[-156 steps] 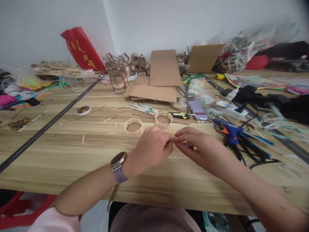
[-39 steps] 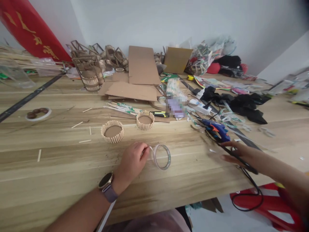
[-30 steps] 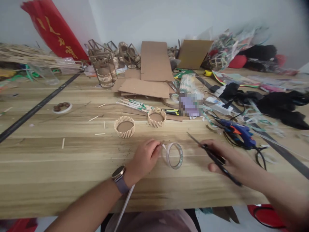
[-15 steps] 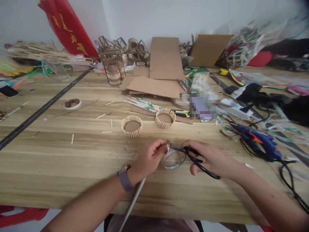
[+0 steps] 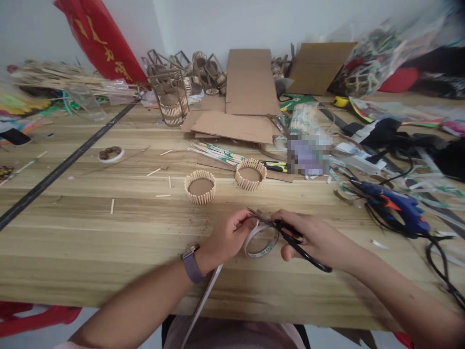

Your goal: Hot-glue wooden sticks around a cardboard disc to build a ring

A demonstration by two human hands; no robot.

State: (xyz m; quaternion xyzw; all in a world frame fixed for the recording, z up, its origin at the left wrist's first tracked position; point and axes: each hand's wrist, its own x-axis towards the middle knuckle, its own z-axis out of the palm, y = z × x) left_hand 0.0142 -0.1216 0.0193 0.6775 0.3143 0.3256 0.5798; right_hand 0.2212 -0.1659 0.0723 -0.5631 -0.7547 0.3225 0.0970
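Observation:
My left hand [image 5: 228,236] is closed in a pinch, its fingertips on the end of a thin white strip [image 5: 203,301]. This strip runs out below the wrist and hangs over the table's front edge. In my right hand [image 5: 308,235] is a pair of black-handled scissors [image 5: 301,249], its blades pointing left and lying at my left fingertips. Whether the blades are apart is hard to make out. A roll of white tape [image 5: 262,253] with green print sits between the hands, just under the scissors. Beyond them stand two round stick-walled baskets [image 5: 200,188] with brown bases.
A blue glue gun [image 5: 399,206] with its black cord lies at the right. Cardboard sheets [image 5: 232,127], bundled sticks [image 5: 218,154] and a yellow-black cutter [image 5: 274,166] lie farther back. Several small loose sticks [image 5: 112,206] are scattered left. Finished stick baskets [image 5: 170,111] stand by the wall.
The scissors' blades have slid left, now reaching across my left fingertips. A small brown end that showed above those fingertips is now mostly behind the blades. The view has shifted slightly.

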